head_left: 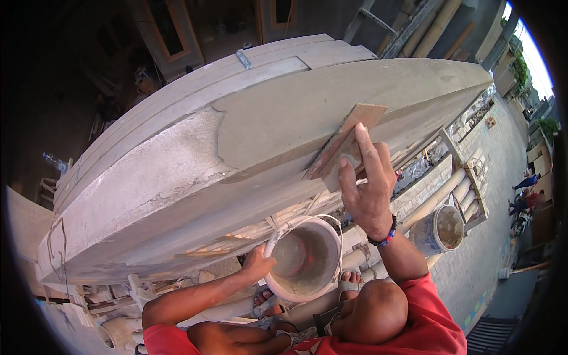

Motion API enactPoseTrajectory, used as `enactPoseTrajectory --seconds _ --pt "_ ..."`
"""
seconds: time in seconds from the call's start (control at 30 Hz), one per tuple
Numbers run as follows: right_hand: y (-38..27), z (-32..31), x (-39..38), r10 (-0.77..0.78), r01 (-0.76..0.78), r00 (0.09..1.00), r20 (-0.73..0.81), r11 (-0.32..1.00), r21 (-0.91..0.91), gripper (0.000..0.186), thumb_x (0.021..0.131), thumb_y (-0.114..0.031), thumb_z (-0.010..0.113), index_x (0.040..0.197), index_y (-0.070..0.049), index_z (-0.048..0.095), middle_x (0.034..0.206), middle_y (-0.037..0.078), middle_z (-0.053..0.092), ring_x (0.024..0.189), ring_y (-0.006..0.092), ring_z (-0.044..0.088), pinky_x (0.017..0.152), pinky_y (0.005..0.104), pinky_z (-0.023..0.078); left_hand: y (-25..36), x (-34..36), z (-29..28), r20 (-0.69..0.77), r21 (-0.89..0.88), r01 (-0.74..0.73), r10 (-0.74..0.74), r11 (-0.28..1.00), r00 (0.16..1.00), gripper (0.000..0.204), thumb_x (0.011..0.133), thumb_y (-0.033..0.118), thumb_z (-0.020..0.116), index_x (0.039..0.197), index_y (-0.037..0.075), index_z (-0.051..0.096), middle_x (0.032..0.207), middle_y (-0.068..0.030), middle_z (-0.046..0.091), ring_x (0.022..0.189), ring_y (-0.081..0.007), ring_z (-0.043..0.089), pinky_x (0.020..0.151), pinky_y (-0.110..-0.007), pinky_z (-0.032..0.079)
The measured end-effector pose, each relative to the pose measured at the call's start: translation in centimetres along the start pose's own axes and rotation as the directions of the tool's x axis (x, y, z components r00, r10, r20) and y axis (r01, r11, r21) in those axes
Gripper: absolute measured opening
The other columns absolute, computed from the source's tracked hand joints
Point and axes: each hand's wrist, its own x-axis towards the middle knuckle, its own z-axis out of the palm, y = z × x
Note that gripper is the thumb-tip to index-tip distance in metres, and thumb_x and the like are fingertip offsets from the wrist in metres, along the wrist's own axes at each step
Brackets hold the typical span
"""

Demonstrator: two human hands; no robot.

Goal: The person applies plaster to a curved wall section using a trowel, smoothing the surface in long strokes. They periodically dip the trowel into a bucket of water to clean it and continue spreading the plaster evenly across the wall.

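The board [338, 144], flat and reddish brown, lies at a slant across the near edge of the ledge [118, 231], right of the ledge's middle, touching the grey plaster [284, 118] there. The right hand [370, 183] holds it: the index finger reaches up along the board, its tip pressed on it, and the thumb lies lower, apart from the index, against the board's near part. The other fingers are bent, and I cannot tell how their tips sit. A red and blue bracelet [386, 235] circles the right wrist.

The smooth plaster covers the ledge's top from an uneven border near the middle to its right end. Left of that border is a rough, pale stretch [171, 148]. Stepped bands [195, 80] run along the far edge, with a small metal bracket [244, 60] on them. Thin wires [59, 248] hang at the ledge's left end.

Below the near edge, the left hand [258, 263] has its fingers closed together around the pale grip on the handle of the bucket [336, 260]. Grey residue coats the bucket's inside.

Two sandalled feet show beside the bucket, near bamboo poles [441, 192]. To the right stands a second bucket [421, 234] with grey contents. Beyond it, two people [526, 192] are on the paved street [497, 171]. A clear bottle [56, 163] is past the ledge's far left side.
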Motion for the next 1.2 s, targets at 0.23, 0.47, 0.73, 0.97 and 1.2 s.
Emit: enactPoseTrajectory --seconds 0.23,0.47,0.73,0.97,1.2 --pt "0.7 -1.9 -1.8 -0.129 0.129 0.991 -0.032 0.991 0.027 0.061 0.075 0.004 0.068 0.133 0.000 0.054 0.082 0.009 0.049 0.058 0.0177 0.052 0.052 0.0301 0.046 0.5 -0.6 0.1 -0.056 0.063 0.009 -0.006 0.998 0.998 0.040 0.075 0.007 0.058 0.113 -0.003 0.061 0.093 -0.0159 0.068 0.085 -0.0215 0.065 0.077 -0.037 0.051" --pt "-1.7 2.2 -2.8 -0.142 0.144 0.981 0.130 0.990 -0.005 0.066 0.073 0.003 0.070 0.136 -0.002 0.052 0.083 0.010 0.049 0.059 0.0200 0.052 0.053 0.0338 0.046 1.3 -0.5 -0.1 -0.042 0.025 0.027 -0.026 0.999 0.999 0.041 0.074 0.007 0.058 0.114 -0.003 0.060 0.088 -0.0139 0.066 0.081 -0.0225 0.063 0.076 -0.037 0.050" --pt "-2.7 0.0 0.0 -0.037 0.039 0.999 -0.026 0.996 0.082 0.059 0.075 0.004 0.066 0.132 0.002 0.055 0.087 0.013 0.054 0.064 0.0209 0.053 0.057 0.0318 0.047 0.0 -0.3 0.1 -0.040 -0.025 0.049 -0.050 0.999 0.998 0.041 0.074 0.009 0.059 0.113 -0.003 0.060 0.088 -0.0139 0.066 0.078 -0.0209 0.062 0.071 -0.037 0.051" --pt "-1.4 -2.1 -5.3 -0.091 0.097 0.939 0.332 0.995 -0.001 0.059 0.077 0.003 0.065 0.134 -0.002 0.053 0.092 0.016 0.055 0.070 0.0253 0.055 0.061 0.0349 0.048 0.7 0.0 0.1 -0.063 0.031 0.052 -0.050 0.998 0.997 0.043 0.074 0.008 0.059 0.116 -0.003 0.060 0.091 -0.0152 0.066 0.081 -0.0225 0.063 0.074 -0.037 0.051" --pt "1.4 -16.5 2.6 0.134 -0.126 0.988 0.078 0.987 -0.100 0.053 0.099 -0.017 0.055 0.147 -0.002 0.040 0.130 0.014 0.057 0.115 0.0186 0.056 0.100 0.0309 0.042 -1.5 1.3 0.6 -0.074 -0.037 0.030 -0.032 0.999 0.997 0.048 0.072 0.005 0.058 0.120 -0.002 0.059 0.097 -0.0168 0.068 0.086 -0.0242 0.065 0.078 -0.037 0.051"
